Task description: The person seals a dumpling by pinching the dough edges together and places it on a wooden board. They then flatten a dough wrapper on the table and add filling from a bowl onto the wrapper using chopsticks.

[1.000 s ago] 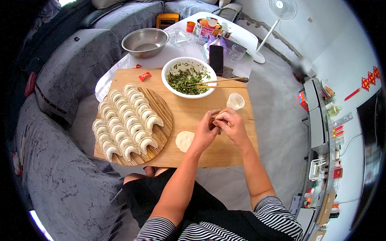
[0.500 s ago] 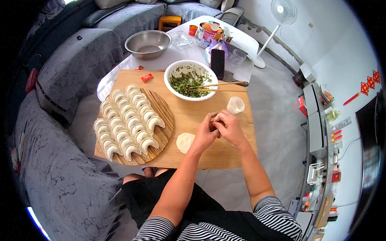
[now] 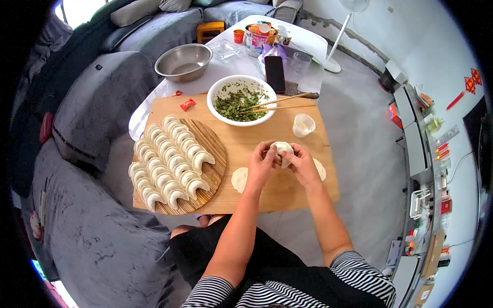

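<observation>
Between both hands, over the wooden board [image 3: 257, 200], is a white dumpling [image 3: 282, 149]. The fingers of my left hand [image 3: 261, 163] close on its left side, and those of my right hand [image 3: 303, 164] pinch its right side. A flat dough wrapper [image 3: 239, 179] lies left of my left wrist. Another wrapper [image 3: 320, 169] shows partly behind my right hand. Rows of folded dumplings [image 3: 167, 159] stand on a round ridged board [image 3: 218, 169] at the left. Behind the hands, a white bowl [image 3: 211, 105] holds chopped green filling [image 3: 239, 102], with chopsticks [image 3: 282, 102] resting across its rim.
A small clear cup [image 3: 304, 126] stands at the board's right. Beyond the board are a steel bowl [image 3: 184, 62], a phone [image 3: 275, 74], a knife handle [image 3: 311, 95], a clear tray [image 3: 223, 49] and a tin [image 3: 255, 43]. A red packet [image 3: 188, 104] lies at the board's back left.
The hands have turned and parted slightly, bringing the white dumpling between them into view. The camera view has shifted, and a second wrapper shows beside my right hand.
</observation>
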The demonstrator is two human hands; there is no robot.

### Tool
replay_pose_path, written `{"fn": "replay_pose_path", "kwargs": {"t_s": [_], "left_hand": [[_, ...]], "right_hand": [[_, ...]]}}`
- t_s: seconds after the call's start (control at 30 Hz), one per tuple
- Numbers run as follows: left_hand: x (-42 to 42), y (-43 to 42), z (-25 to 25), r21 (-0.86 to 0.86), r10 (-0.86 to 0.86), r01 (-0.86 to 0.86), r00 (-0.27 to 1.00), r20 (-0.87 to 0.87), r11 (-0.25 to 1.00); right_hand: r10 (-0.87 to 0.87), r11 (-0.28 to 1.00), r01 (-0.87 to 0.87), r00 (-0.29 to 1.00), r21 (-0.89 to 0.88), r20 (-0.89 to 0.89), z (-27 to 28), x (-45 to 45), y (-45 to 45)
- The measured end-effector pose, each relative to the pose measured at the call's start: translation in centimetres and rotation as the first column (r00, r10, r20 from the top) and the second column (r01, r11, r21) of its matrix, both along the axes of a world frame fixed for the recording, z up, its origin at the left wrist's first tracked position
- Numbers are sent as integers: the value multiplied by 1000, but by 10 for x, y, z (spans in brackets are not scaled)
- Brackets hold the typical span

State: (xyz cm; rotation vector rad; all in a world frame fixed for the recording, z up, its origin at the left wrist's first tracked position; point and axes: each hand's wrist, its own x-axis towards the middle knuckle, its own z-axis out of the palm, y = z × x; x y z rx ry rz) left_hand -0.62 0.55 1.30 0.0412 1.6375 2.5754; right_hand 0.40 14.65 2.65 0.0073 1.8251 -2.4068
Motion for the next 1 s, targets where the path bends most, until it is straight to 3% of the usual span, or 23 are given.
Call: {"fn": "replay_pose_path", "kwargs": {"t_s": [0.03, 0.13, 0.2, 0.27, 0.33, 0.43, 0.5, 0.63, 0.7, 0.83, 0.9, 1.0], "left_hand": [[-1, -1, -1, -6, -6, 6, 1000, 2, 1000], [-3, -4, -4, -130, 32, -34, 999, -15, 991], [-1, -4, 2, -334, 78, -102, 993, -84, 937], [0, -3, 7, -373, 73, -112, 990, -118, 921], [-1, -1, 5, -408, 70, -128, 985, -155, 904], [-7, 2, -12, -464, 52, -165, 968, -246, 870], [-8, 5, -16, -527, 31, -214, 942, -334, 823], [-9, 7, -18, -538, 34, -225, 940, -341, 812], [-12, 7, -24, -599, 20, -422, 828, -561, 681], [-6, 6, -19, -645, 5, -414, 844, -537, 642], [1, 5, -5, -404, 62, -168, 963, -263, 899], [3, 3, 5, -442, 82, -172, 973, -214, 880]], "right_hand": [[-48, 994, 52, 998, -91, 51, -2, 1, 1], [-91, 994, 97, 990, -55, 105, 7, 6, 3], [-109, 993, 112, 991, -39, 82, 7, 7, 6], [-123, 992, 125, 991, -19, 59, 7, 9, 8], [-128, 978, 129, 992, 161, -17, 10, 10, 10], [-120, 963, 128, 992, 236, -45, 16, 11, 10], [-118, 959, 127, 992, 253, -50, 19, 12, 10], [-103, 956, 110, 994, 274, -39, 22, 12, 11], [-98, 957, 105, 994, 272, -40, 21, 11, 10], [-101, 946, 113, 993, 303, -54, 24, 12, 8], [-97, 948, 108, 994, 299, -53, 24, 12, 8], [-67, 947, 78, 997, 311, -45, 27, 12, 5]]}}
